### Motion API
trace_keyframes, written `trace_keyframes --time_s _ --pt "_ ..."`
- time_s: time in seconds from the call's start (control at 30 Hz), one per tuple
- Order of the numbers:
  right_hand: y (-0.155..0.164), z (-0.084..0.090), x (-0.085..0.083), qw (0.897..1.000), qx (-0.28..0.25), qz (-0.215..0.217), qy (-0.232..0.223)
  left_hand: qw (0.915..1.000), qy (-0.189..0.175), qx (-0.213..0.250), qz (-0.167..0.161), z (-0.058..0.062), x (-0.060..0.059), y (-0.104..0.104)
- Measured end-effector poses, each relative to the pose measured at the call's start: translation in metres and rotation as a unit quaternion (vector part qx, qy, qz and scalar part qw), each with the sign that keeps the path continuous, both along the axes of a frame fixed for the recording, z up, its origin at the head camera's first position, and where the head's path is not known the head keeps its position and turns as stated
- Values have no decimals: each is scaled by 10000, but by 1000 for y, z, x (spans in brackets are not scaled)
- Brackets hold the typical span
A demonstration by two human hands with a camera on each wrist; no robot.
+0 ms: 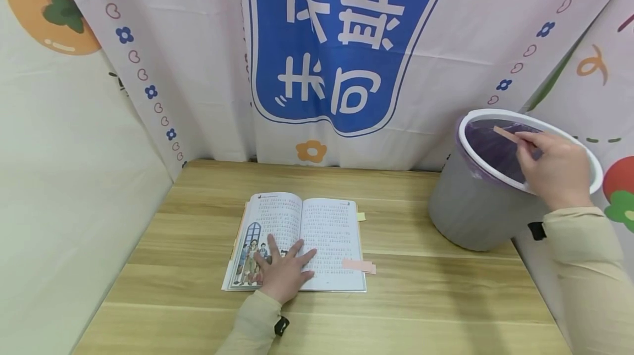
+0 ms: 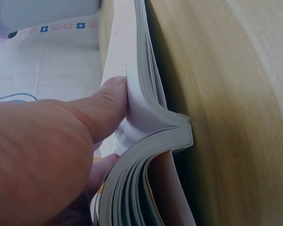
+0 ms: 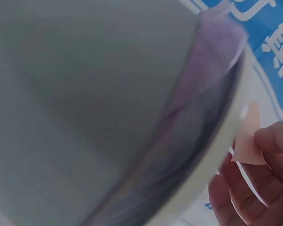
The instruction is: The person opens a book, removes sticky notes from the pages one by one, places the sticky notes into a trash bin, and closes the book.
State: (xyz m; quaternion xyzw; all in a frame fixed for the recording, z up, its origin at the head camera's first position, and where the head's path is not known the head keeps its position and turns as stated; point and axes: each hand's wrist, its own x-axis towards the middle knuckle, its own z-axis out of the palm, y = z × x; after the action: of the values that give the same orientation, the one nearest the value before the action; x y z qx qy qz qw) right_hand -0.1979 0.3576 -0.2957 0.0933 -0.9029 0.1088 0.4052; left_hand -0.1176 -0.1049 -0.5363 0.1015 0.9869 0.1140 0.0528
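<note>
An open book (image 1: 327, 223) lies on the table, text on both pages and a drawing of people at its lower left. My left hand (image 1: 284, 273) rests on it with fingers spread across the fold; in the left wrist view the thumb (image 2: 111, 101) presses the page near the spine. My right hand (image 1: 559, 168) is over the mouth of a grey trash bin (image 1: 475, 212), pinching a small orange-pink paper strip (image 1: 506, 134). The right wrist view shows the strip (image 3: 248, 141) between thumb and fingers, beside the bin's white rim (image 3: 212, 160).
Pink sticky tabs (image 1: 359, 266) and a yellow tab (image 1: 361, 216) stick out from the book's right edge. A purple bag (image 1: 465, 151) lines the bin, which stands at the table's right side. Printed curtains (image 1: 208, 69) hang behind the wooden table (image 1: 396, 311).
</note>
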Motion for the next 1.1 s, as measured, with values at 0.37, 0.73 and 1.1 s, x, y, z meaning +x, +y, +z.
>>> trace_keyframes --time_s 0.37,0.73,1.1 --pt "36 -5 -11 9868 -134 -705 -1450 10000 -50 -13 7 -1 -1 -1" --pt "45 -13 -16 9617 -151 -612 -2667 10000 -35 -5 -13 -1 -1 0" --pt "49 -16 -17 9658 -249 -430 -2546 10000 -32 -8 -24 1 0 0"
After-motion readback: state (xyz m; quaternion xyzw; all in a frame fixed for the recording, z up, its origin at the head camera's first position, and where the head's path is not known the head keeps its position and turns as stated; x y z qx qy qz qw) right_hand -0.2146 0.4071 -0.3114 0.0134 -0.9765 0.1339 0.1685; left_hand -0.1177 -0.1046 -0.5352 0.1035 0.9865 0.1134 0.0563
